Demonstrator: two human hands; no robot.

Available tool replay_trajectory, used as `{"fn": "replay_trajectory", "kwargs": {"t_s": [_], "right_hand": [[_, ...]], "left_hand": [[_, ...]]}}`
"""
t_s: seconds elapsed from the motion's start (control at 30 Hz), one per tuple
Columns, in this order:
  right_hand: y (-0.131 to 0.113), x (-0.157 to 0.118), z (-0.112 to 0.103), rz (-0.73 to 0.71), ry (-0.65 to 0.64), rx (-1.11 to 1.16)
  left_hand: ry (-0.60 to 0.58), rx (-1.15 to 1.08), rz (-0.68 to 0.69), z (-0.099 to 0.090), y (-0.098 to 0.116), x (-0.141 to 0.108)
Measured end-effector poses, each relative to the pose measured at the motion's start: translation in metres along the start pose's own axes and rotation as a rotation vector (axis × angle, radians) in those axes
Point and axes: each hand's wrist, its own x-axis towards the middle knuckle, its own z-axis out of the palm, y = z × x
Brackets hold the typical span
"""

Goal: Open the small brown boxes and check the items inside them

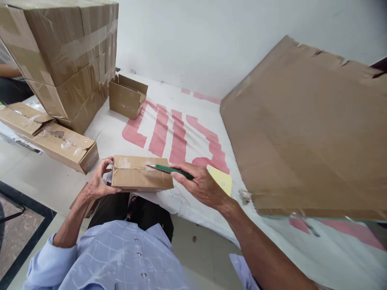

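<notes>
A small taped cardboard box (pixel 142 177) lies at the table's front edge, with a ragged line along the tape on its top. My left hand (pixel 101 179) grips its left end, thumb at the near lower edge and fingers at the far corner. In my right hand (pixel 199 183) is a green utility knife (pixel 173 171), its blade pointing left over the box's top near the tape line. Whether the blade touches the tape, I cannot tell. Beside my right hand, a pale yellow card or pad (pixel 220 179) rests on the cloth.
Large taped cartons (pixel 72 60) are stacked at the left. Two long boxes (pixel 63 141) lie before them, and an opened small box (pixel 127 96) stands behind. A big cardboard sheet (pixel 308 133) leans at the right. White cloth with red print (pixel 178 137) covers the table. Another person's arm (pixel 9 71) shows far left.
</notes>
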Motion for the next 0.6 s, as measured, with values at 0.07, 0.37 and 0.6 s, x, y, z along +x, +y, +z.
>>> {"fn": "replay_trajectory", "kwargs": {"t_s": [0.07, 0.37, 0.6], "right_hand": [[-0.018, 0.011, 0.003, -0.061, -0.081, -0.013], [-0.042, 0.040, 0.009, -0.211, -0.233, -0.081], [-0.051, 0.051, 0.008, -0.286, -0.261, -0.264]], "left_hand": [[0.002, 0.041, 0.003, 0.002, 0.005, -0.004], [-0.017, 0.145, 0.037, 0.006, 0.015, -0.011], [-0.043, 0.166, 0.033, 0.005, 0.017, -0.010]]}}
